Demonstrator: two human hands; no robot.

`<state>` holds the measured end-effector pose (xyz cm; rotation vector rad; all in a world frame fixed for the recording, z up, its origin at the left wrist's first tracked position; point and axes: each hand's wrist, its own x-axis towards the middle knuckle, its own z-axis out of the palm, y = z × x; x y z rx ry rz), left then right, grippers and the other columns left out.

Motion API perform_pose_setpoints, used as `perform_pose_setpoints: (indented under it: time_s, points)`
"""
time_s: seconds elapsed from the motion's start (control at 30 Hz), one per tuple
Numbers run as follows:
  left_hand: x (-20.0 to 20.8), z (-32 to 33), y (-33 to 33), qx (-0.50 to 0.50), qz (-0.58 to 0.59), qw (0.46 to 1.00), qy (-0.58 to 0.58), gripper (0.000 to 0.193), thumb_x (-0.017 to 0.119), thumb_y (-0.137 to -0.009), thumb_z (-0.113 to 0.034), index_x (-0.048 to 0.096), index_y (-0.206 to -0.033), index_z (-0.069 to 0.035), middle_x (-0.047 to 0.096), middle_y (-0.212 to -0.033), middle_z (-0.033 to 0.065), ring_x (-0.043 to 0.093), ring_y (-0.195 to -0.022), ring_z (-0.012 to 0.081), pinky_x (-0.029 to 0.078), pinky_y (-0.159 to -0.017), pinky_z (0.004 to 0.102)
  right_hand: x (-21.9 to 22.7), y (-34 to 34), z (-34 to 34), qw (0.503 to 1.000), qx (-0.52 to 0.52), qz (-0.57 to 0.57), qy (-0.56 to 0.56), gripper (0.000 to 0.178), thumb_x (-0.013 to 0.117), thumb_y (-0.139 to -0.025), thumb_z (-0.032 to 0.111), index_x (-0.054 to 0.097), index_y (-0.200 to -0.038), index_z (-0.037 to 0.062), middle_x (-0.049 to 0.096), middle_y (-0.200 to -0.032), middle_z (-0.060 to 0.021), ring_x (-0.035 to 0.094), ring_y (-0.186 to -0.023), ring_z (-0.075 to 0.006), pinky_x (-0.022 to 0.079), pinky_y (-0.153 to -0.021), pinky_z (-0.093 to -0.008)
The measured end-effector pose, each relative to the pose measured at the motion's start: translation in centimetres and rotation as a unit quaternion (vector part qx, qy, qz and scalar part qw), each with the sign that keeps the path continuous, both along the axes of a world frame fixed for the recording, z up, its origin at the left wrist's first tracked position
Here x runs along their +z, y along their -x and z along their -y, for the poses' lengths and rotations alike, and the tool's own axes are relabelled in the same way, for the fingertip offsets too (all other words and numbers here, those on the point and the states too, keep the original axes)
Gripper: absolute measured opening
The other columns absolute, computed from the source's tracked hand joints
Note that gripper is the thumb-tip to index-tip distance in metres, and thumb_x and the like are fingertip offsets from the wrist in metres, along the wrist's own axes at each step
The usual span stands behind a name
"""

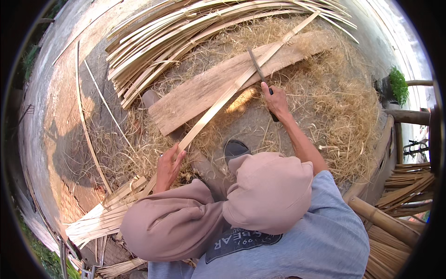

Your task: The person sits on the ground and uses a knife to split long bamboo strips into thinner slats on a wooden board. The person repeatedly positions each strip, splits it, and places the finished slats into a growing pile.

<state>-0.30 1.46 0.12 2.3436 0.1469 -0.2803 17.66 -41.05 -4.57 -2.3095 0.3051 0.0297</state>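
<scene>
A long pale bamboo strip point(217, 103) slants from beside my left knee up to the far right, lying across a flat wooden board point(186, 100). My left hand point(168, 168) is closed around the strip near its lower part. In my right hand point(276, 101) is a knife point(256, 64), gripped by its dark handle. The blade points up and away from me, and it meets or crosses the strip above the board; whether the edge is cutting in cannot be seen.
A large bundle of bamboo strips point(153, 51) lies beyond the board. More strips point(100, 221) are heaped by my left knee. Curly shavings point(339, 116) cover the ground, thickest at right. Bamboo poles point(381, 218) stand at the right edge, near a green plant point(398, 86).
</scene>
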Motion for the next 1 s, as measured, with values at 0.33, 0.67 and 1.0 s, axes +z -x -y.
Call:
perform_pose_setpoints:
  time_s: [0.33,0.67,1.0]
  points:
    - [-1.7,-1.0,-3.8,0.038,-0.290,0.937,0.190,0.061,0.063,-0.100,-0.057,0.063,-0.066,-0.006,0.049,-0.055,-0.0036,0.044,-0.052,0.0082,0.033,-0.050,0.0277,1.9,2.6,1.7,0.996,0.028,-0.070,0.048,0.062,0.057,-0.100,0.061,0.063,-0.076,0.0042,0.061,-0.063,-0.0180,0.061,-0.060,-0.0270,0.047,-0.058,-0.0446]
    - [2.4,-11.4,6.0,0.105,-0.320,0.935,0.110,0.052,0.067,-0.101,-0.045,0.063,-0.068,-0.006,0.049,-0.055,-0.0044,0.042,-0.052,0.0082,0.030,-0.049,0.0292,2.5,-1.7,5.3,0.994,0.047,-0.080,0.065,0.067,0.059,-0.098,0.061,0.059,-0.071,0.0003,0.061,-0.065,-0.0237,0.060,-0.063,-0.0396,0.047,-0.064,-0.0503]
    - [1.2,-13.4,11.1,0.173,-0.293,0.933,0.115,0.049,0.068,-0.100,-0.044,0.065,-0.071,-0.005,0.048,-0.056,-0.0051,0.041,-0.052,0.0077,0.030,-0.049,0.0305,0.0,-3.2,8.1,0.986,0.049,-0.020,0.159,0.073,0.051,-0.100,0.067,0.061,-0.069,0.0013,0.058,-0.057,-0.0098,0.059,-0.055,-0.0223,0.045,-0.053,-0.0422]
